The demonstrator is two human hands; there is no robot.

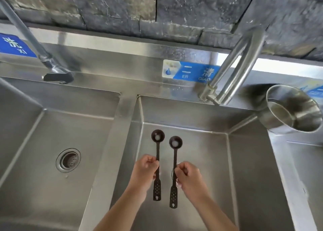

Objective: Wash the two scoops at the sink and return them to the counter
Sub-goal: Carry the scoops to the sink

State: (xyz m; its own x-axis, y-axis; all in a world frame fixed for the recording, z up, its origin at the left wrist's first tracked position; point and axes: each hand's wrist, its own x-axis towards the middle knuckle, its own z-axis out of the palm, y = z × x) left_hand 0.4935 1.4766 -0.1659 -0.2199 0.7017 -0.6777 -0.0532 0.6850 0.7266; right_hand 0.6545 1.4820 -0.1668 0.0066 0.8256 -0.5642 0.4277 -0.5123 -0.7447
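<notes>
Two dark brown long-handled scoops hang over the middle sink basin (244, 161), bowls pointing away from me. My left hand (146, 171) pinches the handle of the left scoop (157, 140). The right scoop (175, 144) is held the same way by my right hand (187, 175). Each bowl holds something small and white. The perforated handle ends stick out below my fingers. The steel tap (234, 70) stands behind the basin to the right, and I see no water running from it.
A second basin with a round drain (68, 160) lies to the left, with a dark grey tap (52, 68) above it. A steel pot (293, 108) lies tilted on the ledge at the right. Blue labels mark the steel back panel under a stone wall.
</notes>
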